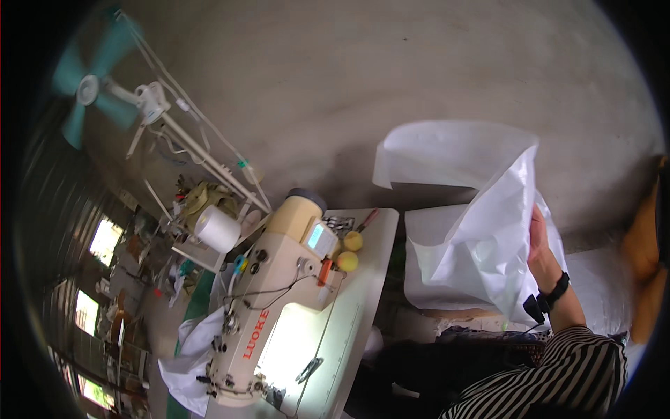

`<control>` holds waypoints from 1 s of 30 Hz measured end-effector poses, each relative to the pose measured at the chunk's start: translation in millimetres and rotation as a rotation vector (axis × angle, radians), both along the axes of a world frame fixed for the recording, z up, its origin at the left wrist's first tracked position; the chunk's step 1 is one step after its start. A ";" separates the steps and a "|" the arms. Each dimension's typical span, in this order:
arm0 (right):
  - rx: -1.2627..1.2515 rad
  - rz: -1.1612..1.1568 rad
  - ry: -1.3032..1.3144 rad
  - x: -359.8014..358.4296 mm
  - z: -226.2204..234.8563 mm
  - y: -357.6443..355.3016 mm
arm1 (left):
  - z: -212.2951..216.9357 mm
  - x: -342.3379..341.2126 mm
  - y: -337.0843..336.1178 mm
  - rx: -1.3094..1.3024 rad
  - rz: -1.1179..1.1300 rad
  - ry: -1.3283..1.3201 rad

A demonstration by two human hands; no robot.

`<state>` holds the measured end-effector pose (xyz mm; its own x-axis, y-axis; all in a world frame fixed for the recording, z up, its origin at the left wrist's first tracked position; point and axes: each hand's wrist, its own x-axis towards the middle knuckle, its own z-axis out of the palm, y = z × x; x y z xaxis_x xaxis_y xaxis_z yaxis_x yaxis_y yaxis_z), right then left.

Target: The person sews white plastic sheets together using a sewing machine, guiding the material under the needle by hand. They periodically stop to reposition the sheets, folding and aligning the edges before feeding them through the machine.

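fabric: large thin white sheet (481, 244), creased, lifted, right of the sewing machine (269, 314)
right hand (537, 237): fingers clamped on its edge
left hand: unseen

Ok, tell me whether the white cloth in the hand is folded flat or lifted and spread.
Lifted and partly spread: the right hand holds the white cloth up off the stack, creased and billowing.

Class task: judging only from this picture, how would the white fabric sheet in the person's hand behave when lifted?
The white fabric sheet is probably floppy: it folds and sags where the right hand lifts it. It is likely light, since one hand raises a wide piece. Its creased folds suggest thin material.
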<state>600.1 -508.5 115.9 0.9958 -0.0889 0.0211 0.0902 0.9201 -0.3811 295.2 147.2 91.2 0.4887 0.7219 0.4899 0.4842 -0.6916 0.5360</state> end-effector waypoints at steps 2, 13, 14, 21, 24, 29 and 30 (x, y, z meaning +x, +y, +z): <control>-0.011 0.093 -0.033 -28.3 43.2 42.6 | 14.6 -13.3 -9.6 -0.036 0.034 -0.022; -0.208 1.274 -0.404 -211.5 74.4 418.1 | 16.7 -157.3 56.2 -0.163 0.143 -0.086; -0.263 1.274 -0.487 -221.2 59.3 424.2 | 16.7 -167.0 57.4 -0.174 0.156 -0.088; -0.714 1.115 -1.015 -263.2 -79.0 453.3 | -14.7 -152.6 83.8 -0.310 0.129 -0.090; -0.948 0.963 -1.225 -215.2 -85.7 453.6 | -60.4 -117.5 109.4 -0.308 0.066 -0.140; -1.594 0.346 -1.306 -44.9 -27.1 347.5 | -65.2 -94.5 71.0 0.502 0.208 0.182; -1.613 0.288 -1.019 -4.4 -20.4 314.3 | -59.4 -87.4 64.8 0.490 0.193 0.171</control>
<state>595.8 -194.1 95.5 0.5359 0.7454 0.3965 0.7264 -0.1677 -0.6665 207.9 212.0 31.8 0.4725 0.5139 0.7160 0.6789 -0.7303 0.0761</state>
